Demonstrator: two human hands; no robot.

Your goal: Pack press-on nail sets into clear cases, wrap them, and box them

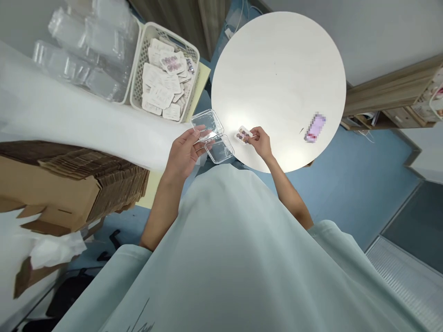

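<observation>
My left hand (pixel 185 150) grips a clear plastic clamshell box (pixel 221 148) whose lid and base are folded apart; nothing shows inside either half. Between thumb and fingers, my right hand (pixel 261 142) pinches a small white card (pixel 239 135) with several dark purple and yellowish pieces on it. The card is just right of the box, over the near left edge of the round white table (pixel 280 60), and the two do not touch. What the pieces on the card are is too small to tell.
Left, a white perforated basket (pixel 136 87) holds many similar cards (pixel 161 94); beside it are stacked clear plastic boxes (pixel 104 39). Flattened cardboard boxes (pixel 117 191) are piled lower left. A blurred pinkish-purple item (pixel 315 127) lies on the round table's right side. Wooden shelving (pixel 387 92) stands at right.
</observation>
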